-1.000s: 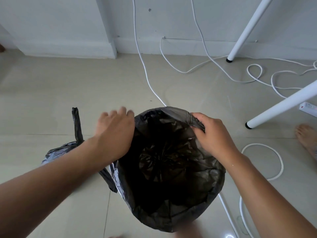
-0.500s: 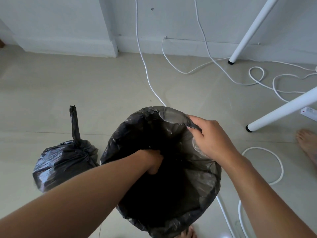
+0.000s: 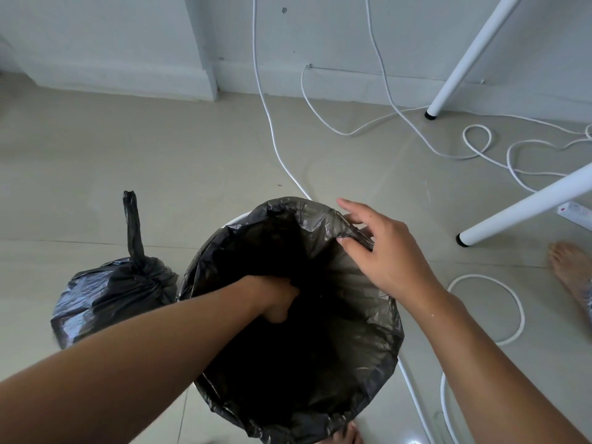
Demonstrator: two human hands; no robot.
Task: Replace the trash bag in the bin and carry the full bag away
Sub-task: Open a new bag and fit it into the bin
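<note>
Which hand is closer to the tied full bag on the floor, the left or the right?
Left. The left hand reaches down inside the new liner, just beside the tied full bag. The right hand is at the liner's far rim, on the side away from that bag.

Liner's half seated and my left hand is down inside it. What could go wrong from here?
1. The new bag may slip into the bin: white rim shows bare at the far left edge, and the right hand only loosely touches the fold.
2. The left hand pushing down could drag the liner off.
3. The white cable beside the bin is a trip hazard when carrying off the tied full bag.
</note>
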